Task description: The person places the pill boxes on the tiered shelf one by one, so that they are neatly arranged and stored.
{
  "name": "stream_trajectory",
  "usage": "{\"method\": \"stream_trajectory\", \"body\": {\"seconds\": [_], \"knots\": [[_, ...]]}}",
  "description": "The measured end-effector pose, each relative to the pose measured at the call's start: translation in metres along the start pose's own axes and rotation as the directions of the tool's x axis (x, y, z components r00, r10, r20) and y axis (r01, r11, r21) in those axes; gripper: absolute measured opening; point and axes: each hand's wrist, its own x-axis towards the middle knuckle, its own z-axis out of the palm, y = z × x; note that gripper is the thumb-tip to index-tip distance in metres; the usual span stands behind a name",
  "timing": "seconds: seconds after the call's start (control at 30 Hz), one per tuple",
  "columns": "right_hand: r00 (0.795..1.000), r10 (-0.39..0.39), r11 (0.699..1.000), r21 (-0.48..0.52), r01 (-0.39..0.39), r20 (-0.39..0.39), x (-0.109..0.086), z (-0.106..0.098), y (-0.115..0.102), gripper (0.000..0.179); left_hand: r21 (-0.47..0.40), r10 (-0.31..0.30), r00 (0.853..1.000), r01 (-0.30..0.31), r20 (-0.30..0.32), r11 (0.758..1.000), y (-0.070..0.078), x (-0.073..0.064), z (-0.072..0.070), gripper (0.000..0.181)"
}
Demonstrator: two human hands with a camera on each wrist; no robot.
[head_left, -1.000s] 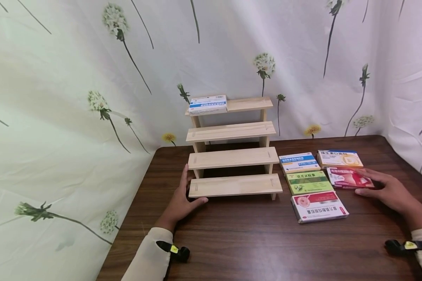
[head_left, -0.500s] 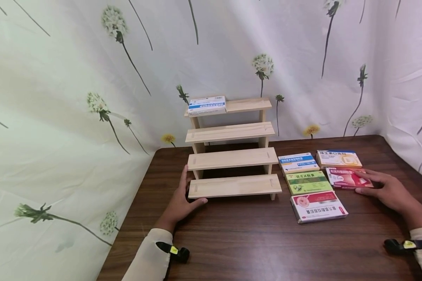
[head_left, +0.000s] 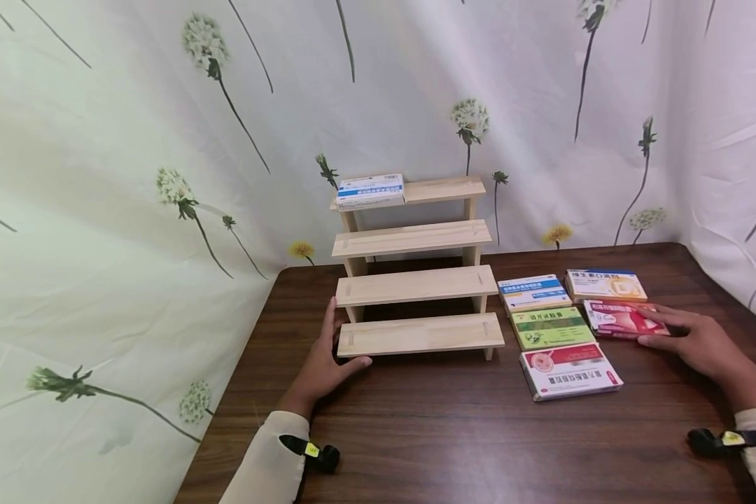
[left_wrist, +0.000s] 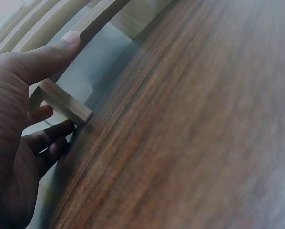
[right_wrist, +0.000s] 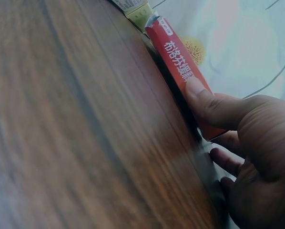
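My left hand [head_left: 320, 367] holds the left end of a stepped wooden display stand [head_left: 416, 283]. In the left wrist view its thumb presses the front edge of the lowest step, and its bent fingers [left_wrist: 49, 138] lie about the side support. My right hand [head_left: 699, 343] pinches the right end of a red medicine box [head_left: 617, 316]. The thumb sits on the box's lettered front side in the right wrist view; the fingers behind it are partly hidden. A white and blue medicine box [head_left: 370, 191] lies at the left of the stand's top step.
Right of the stand lie a blue and white box [head_left: 534, 292], a green box [head_left: 553, 327] and a white and red box [head_left: 570, 371]. A white and orange box [head_left: 607, 285] lies behind the red one. Flowered cloth [head_left: 403, 84] hangs around the brown table [head_left: 453, 434].
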Motion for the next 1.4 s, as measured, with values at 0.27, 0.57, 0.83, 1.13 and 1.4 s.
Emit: {"method": "stream_trajectory", "body": {"seconds": [0.27, 0.57, 0.83, 1.13, 1.4], "knots": [[0.999, 0.009, 0.999, 0.05, -0.008, -0.035, 0.0, -0.002, 0.002, 0.07, -0.002, -0.001, 1.0, 0.001, 0.001, 1.0, -0.001, 0.001, 0.0, 0.134], [0.999, 0.03, 0.999, 0.033, -0.028, -0.041, -0.005, -0.012, -0.007, 0.075, 0.009, -0.011, 1.0, 0.011, 0.002, 1.0, -0.001, 0.001, 0.0, 0.133], [0.996, 0.027, 0.998, 0.056, -0.023, -0.079, -0.007, -0.018, -0.016, 0.074, 0.001, 0.0, 1.0, 0.0, -0.001, 1.0, -0.001, 0.001, 0.0, 0.134], [0.993, 0.028, 0.994, 0.106, -0.016, -0.113, -0.003, -0.022, -0.022, 0.071, 0.008, 0.003, 1.0, -0.003, -0.005, 1.0, 0.0, 0.001, 0.0, 0.134], [0.993, -0.032, 0.993, 0.107, 0.044, -0.111, 0.006, -0.03, -0.035, 0.072, -0.004, 0.004, 1.0, -0.004, -0.004, 1.0, 0.001, 0.001, 0.0, 0.133]]}}
